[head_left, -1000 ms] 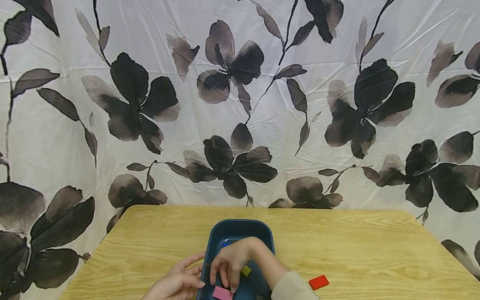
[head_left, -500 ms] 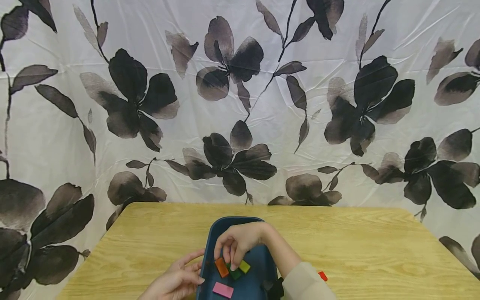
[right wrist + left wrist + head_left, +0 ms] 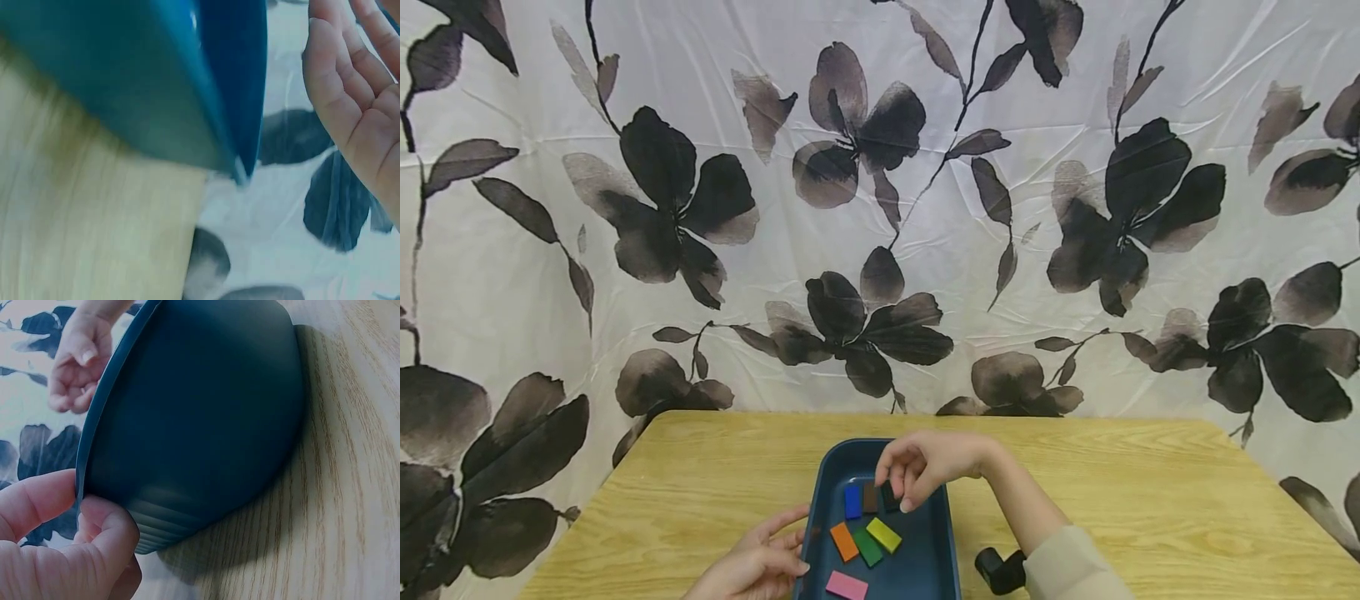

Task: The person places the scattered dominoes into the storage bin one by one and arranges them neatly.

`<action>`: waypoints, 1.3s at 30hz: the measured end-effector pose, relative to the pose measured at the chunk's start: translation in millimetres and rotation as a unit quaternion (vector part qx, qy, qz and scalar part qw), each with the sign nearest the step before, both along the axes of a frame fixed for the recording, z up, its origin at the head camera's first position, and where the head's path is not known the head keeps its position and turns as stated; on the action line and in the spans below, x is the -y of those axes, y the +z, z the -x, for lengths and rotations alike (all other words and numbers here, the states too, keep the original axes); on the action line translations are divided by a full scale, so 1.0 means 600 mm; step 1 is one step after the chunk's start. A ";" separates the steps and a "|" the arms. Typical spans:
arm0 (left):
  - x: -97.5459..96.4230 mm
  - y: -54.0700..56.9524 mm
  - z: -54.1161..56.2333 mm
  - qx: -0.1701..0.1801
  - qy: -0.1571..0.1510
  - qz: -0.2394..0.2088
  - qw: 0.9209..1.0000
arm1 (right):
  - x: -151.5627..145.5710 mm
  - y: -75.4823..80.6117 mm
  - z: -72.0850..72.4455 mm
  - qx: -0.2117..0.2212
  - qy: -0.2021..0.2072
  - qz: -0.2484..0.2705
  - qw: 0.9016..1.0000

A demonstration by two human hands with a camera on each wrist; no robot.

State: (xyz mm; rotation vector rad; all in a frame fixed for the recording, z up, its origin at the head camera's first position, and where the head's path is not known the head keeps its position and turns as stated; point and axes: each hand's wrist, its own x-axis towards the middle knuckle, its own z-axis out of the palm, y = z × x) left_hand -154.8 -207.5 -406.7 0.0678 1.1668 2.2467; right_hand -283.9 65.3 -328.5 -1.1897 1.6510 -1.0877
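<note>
My left hand (image 3: 751, 558) pinches the left rim of a dark blue bin (image 3: 955, 542) between thumb and fingers; the left wrist view shows this grip on the rim (image 3: 94, 425) closely. Above the far right part of the bin hovers my right hand (image 3: 928, 467), its fingers loosely bent and nothing seen in them. Just below those fingertips lies a black block (image 3: 890, 498), partly covered. Beside it are a brown block (image 3: 870, 498) and a blue block (image 3: 853, 501). Nearer lie orange (image 3: 844, 542), green (image 3: 867, 547) and yellow (image 3: 883, 535) blocks, then a pink block (image 3: 847, 585).
The bin stands on a wood-grain table (image 3: 1097, 483). A floral cloth (image 3: 970, 192) hangs behind the table's far edge. The black wrist camera (image 3: 1000, 571) sits at my right sleeve, right of the bin.
My right hand has moved up and right from the bin's near part, uncovering several blocks. The red block on the table is now out of sight. The left hand stays at the rim.
</note>
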 end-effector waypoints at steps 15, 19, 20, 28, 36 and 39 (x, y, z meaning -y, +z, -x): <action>-0.002 -0.003 -0.002 -0.012 0.010 -0.001 1.000 | -0.080 -0.008 -0.011 -0.060 -0.148 0.021 0.987; -0.002 -0.006 -0.001 -0.017 0.011 -0.005 1.000 | -0.095 -0.014 -0.013 -0.064 -0.164 0.030 0.984; -0.002 -0.006 -0.002 -0.017 0.011 -0.007 1.000 | -0.098 -0.015 -0.013 -0.064 -0.167 0.031 0.983; -0.002 -0.002 -0.002 0.001 0.012 -0.009 1.000 | -0.134 -0.032 -0.019 -0.060 -0.189 0.042 0.979; -0.004 0.000 -0.003 -0.002 0.015 -0.005 1.000 | -0.168 -0.040 -0.026 -0.052 -0.208 0.051 0.975; -0.006 0.002 -0.002 0.002 0.020 0.000 1.000 | -0.181 -0.042 -0.030 -0.048 -0.215 0.059 0.974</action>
